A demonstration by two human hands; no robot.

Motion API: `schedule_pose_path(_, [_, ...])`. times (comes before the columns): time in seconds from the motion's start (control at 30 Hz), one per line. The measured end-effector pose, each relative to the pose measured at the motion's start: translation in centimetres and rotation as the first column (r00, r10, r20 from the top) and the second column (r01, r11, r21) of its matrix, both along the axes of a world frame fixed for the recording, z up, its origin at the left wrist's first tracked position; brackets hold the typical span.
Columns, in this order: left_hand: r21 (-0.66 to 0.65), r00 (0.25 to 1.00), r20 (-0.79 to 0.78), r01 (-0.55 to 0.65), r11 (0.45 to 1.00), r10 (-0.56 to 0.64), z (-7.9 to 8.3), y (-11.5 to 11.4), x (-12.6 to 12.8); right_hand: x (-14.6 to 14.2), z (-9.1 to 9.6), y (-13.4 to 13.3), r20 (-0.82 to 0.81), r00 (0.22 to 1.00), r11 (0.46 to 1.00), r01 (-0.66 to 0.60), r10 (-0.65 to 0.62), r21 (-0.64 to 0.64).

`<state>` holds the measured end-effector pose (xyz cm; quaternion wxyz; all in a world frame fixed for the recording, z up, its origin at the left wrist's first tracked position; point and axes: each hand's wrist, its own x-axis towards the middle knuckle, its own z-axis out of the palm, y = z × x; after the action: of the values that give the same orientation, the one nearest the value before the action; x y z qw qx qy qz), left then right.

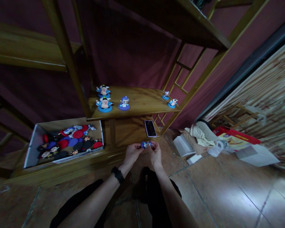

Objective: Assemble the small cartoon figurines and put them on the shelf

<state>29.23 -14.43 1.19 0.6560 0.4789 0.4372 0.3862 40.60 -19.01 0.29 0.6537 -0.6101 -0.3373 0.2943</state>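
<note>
A phone [150, 129] lies screen up, display dark, and at right a white box [183, 146] rests on the tiled floor [209, 193] near a pale cloth [201, 136], plastic bag [216, 150] and red-and-yellow carton [237, 139].

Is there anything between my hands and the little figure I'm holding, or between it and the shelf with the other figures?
Nothing visible comes between your left hand, right hand and the small figure; both hold it. Toward the upper shelf, a phone lies flat on the lower board, probably too low to block anything.
</note>
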Motion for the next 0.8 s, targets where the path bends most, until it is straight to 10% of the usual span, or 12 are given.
schedule_pose_path(0.53, [-0.044,1.0,0.006,0.01,0.999,-0.01,1.7,-0.7,-0.4,-0.4,1.4,-0.7,0.188,0.98,0.998,-0.066,0.067,-0.009])
schedule_pose_path(0.8, [0.215,0.979,-0.185,-0.049,0.975,0.09,1.1,-0.8,0.1,0.5,0.0,0.5,-0.003,1.0,1.0,-0.006,0.006,0.002])
